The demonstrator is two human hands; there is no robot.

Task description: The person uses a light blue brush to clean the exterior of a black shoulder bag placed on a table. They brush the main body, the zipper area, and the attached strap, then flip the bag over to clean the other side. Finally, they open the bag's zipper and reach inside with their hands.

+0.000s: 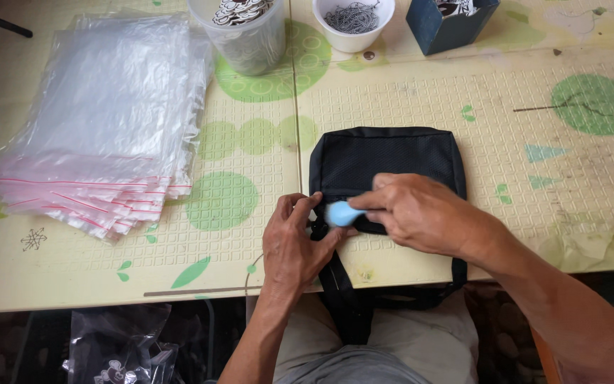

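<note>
— What is on the tabletop (463, 235)?

— A black fabric pouch (385, 160) lies flat near the front edge, its strap (339, 291) hanging off toward the person's lap. It looks soft and light, likely to sag unless taken by the seam or the strap.

— And the hands?

— The left hand (294, 245) is curled almost closed, fingertips pinching the pouch's near-left edge. The right hand (421, 213) is closed around a small light-blue piece (342, 213), pressing it against the same edge; what the piece is cannot be told.

— Anything else nearby?

— A stack of clear bags (101, 128) with red strips to the left; at the far edge, a clear tub (246, 43), a white bowl (353, 35) of metal chains, and a blue box (445, 28).
</note>
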